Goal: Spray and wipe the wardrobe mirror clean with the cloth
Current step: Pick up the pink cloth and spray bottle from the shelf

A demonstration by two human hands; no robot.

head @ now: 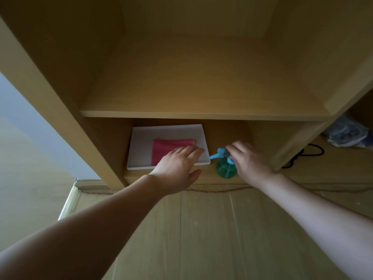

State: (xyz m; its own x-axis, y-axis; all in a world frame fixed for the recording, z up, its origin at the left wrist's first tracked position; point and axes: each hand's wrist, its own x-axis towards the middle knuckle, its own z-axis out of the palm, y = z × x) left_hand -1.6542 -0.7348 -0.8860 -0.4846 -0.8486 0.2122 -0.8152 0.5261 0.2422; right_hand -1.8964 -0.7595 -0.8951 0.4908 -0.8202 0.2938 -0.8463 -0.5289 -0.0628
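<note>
- The cloth [167, 147] lies folded in a white tray [141, 138] on the low shelf. The bottle [224, 170] stands just beside the tray, at its 3 o'clock.
- The left hand [177, 164], fingers straight and holding nothing, reaches over the cloth's 4 o'clock corner.
- The right hand [248, 158] curls round the bottle's blue head.
- The cloth looks soft and light, so pinch an edge. The bottle is probably slick plastic, so grip its neck.

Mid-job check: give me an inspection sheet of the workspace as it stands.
Surface: lower shelf, holding a white tray.
Job's things: pink cloth folded in the tray; green spray bottle upright beside it; mirror not in view.
Clutter: plastic-wrapped bundle, far right.
Hands: left hand open over the cloth; right hand grips the bottle's blue head.
Cables: black cable at right; braided cord along the base.
Surroundings: wooden floor, pale wall at left.
</note>
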